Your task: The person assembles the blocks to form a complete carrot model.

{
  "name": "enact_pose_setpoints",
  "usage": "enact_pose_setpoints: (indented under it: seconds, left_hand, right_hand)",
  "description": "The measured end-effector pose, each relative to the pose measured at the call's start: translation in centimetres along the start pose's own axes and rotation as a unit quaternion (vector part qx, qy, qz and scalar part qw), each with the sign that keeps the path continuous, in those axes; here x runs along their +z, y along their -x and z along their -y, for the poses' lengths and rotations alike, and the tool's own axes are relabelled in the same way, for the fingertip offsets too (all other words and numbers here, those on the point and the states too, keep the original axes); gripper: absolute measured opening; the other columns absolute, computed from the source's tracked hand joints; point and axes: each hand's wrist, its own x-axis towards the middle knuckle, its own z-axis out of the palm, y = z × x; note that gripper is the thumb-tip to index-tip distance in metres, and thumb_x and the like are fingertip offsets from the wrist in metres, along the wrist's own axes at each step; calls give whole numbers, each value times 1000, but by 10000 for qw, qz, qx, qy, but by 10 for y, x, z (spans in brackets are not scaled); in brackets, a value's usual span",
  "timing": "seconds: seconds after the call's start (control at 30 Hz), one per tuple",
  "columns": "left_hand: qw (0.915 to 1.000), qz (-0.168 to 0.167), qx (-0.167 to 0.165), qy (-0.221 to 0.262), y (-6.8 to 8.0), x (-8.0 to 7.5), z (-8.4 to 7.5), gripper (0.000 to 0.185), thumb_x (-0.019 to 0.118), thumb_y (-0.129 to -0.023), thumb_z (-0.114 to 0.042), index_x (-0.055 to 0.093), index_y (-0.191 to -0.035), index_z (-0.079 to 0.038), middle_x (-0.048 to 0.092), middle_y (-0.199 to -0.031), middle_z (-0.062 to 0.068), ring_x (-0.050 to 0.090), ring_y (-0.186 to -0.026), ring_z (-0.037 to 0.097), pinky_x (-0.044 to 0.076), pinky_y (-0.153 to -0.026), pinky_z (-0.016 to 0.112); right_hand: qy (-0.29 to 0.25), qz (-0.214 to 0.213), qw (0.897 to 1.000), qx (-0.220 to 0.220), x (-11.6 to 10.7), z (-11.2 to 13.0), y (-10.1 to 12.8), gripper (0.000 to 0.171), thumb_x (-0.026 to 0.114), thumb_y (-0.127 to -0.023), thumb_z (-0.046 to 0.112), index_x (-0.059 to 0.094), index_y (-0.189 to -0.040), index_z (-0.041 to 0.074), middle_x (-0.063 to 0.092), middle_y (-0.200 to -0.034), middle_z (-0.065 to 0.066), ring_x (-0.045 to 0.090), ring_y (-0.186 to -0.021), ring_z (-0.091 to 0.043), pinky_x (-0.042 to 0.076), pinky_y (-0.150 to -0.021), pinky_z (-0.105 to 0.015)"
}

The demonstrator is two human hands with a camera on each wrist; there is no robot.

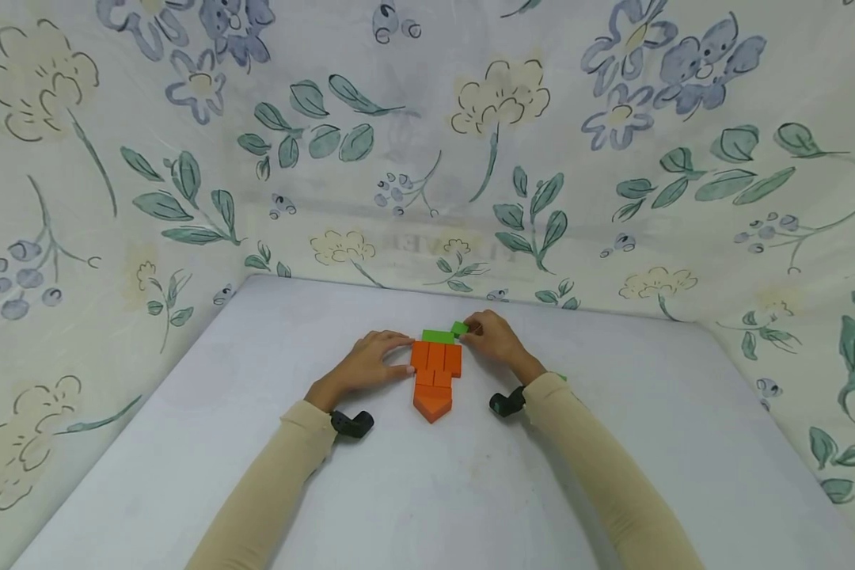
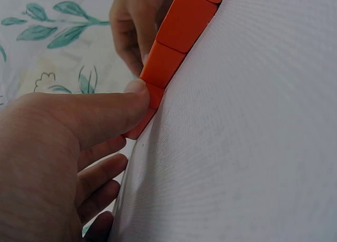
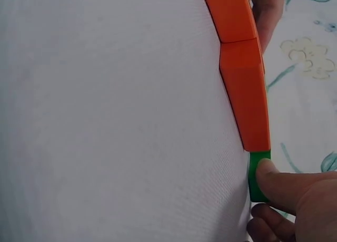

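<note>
Several orange blocks (image 1: 435,380) lie flat on the white table (image 1: 427,491) in a carrot shape, point toward me. A flat green block (image 1: 438,336) sits at their far end. My left hand (image 1: 404,356) lies on the table with straight fingers against the left side of the orange blocks (image 2: 181,23); its thumb (image 2: 113,107) presses one block's edge. My right hand (image 1: 472,331) pinches a small green block (image 1: 459,327) at the far right corner of the shape. In the right wrist view the thumb (image 3: 279,181) covers that green block (image 3: 256,165), which touches the orange row (image 3: 242,78).
Floral cloth (image 1: 427,158) walls the table at the back and on both sides. A black wrist camera mount (image 1: 352,423) sits by the left forearm and another mount (image 1: 506,404) by the right. Bare white tabletop stretches toward me.
</note>
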Motion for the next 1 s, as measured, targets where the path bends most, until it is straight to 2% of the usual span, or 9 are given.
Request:
enact_pose_setpoints:
  seconds: [0.63, 0.83, 0.93, 1.0]
  left_hand:
    - [10000, 31, -12, -67, -6, 0, 0, 60, 67, -91, -48, 53, -145, -24, 46, -154, 6, 36, -143, 31, 28, -117, 56]
    - [10000, 11, -24, -32, -3, 1, 1, 61, 67, -91, -48, 54, -145, -23, 46, -153, 7, 36, -142, 32, 29, -116, 57]
    - [10000, 33, -42, -8, -2, 1, 2, 60, 68, -91, -47, 54, -145, -23, 47, -153, 7, 37, -142, 31, 29, -115, 57]
    - [10000, 63, -54, -7, -1, 0, 3, 60, 68, -91, -47, 54, -145, -23, 46, -153, 6, 36, -143, 31, 29, -116, 56]
  right_hand:
    - [104, 1, 9999, 3, -6, 0, 2, 35, 69, -94, 19, 64, -126, 4, 59, -118, -12, 59, -107, -26, 52, -98, -39]
    - [50, 241, 9997, 46, -8, 1, 5, 50, 70, -93, 18, 53, -139, 7, 60, -126, -15, 58, -115, -30, 50, -103, -43]
    - [12, 297, 9995, -108, -15, 2, 13, 52, 69, -95, 20, 51, -142, 7, 60, -128, -16, 59, -116, -30, 51, -101, -44]
    - [88, 199, 9990, -395, -25, 4, 21, 45, 68, -96, 20, 55, -137, 4, 62, -125, -15, 60, -113, -30, 53, -98, -43]
